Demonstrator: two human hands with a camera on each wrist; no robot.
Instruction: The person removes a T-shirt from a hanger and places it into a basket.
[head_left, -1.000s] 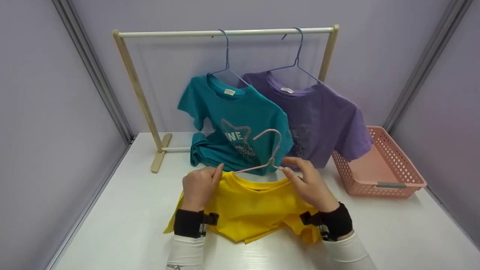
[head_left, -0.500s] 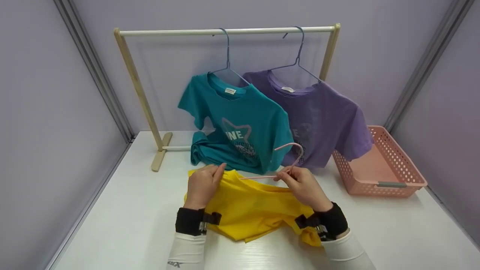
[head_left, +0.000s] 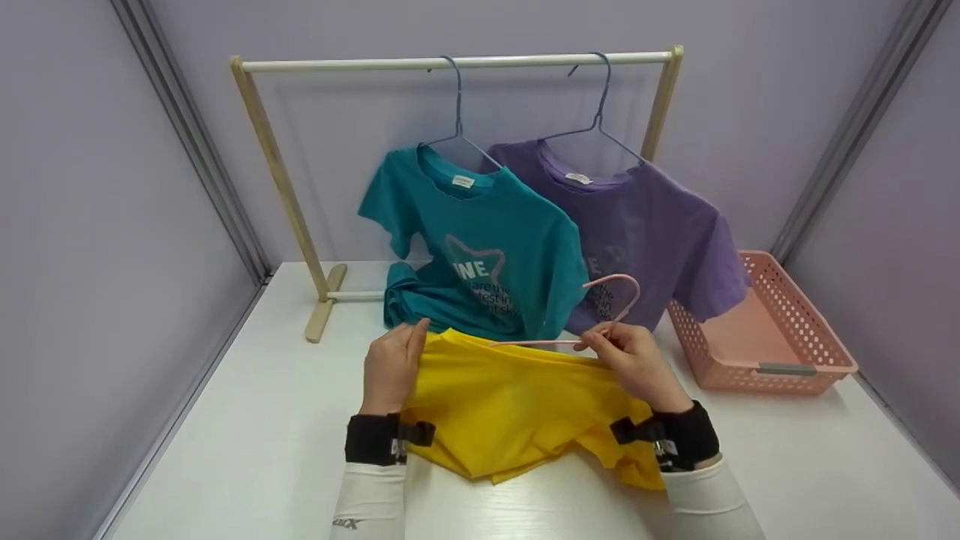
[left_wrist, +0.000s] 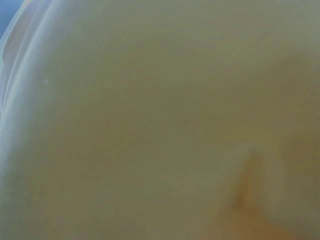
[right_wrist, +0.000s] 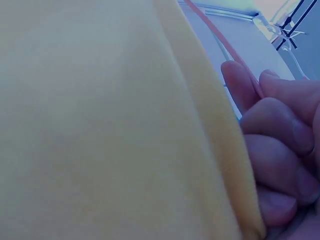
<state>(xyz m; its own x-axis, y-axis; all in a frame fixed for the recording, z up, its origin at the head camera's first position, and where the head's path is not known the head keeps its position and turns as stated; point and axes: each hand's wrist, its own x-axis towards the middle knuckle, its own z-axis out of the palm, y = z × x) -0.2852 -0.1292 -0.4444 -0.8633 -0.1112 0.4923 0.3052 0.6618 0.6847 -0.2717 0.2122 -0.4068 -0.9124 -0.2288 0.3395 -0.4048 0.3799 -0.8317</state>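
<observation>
A yellow T-shirt [head_left: 517, 409] is held up over the front of the table, its neckline pulled nearly straight. My left hand [head_left: 391, 367] grips its left shoulder, thumb up. Between thumb and forefinger my right hand [head_left: 637, 364] pinches a pink hanger [head_left: 540, 343] beside its hook; the hook stands free above the hand, and the hanger's left arm runs in behind the neckline. In the right wrist view the pink wire [right_wrist: 220, 35] passes between the fingertips, while the other curled fingers lie against the shirt's edge. Blurred cloth fills the left wrist view.
Behind stands a wooden rack [head_left: 274, 161] with a white rail [head_left: 337, 65]. A teal T-shirt [head_left: 517, 217] and a purple T-shirt [head_left: 660, 225] hang there on blue hangers. At the right sits a pink perforated basket [head_left: 810, 379] on the white table [head_left: 247, 427].
The right hand has gone from the hanger's right arm to beside its hook, tilting the hook rightward. The hanger has shifted right; the left hand has moved slightly left, stretching the neckline.
</observation>
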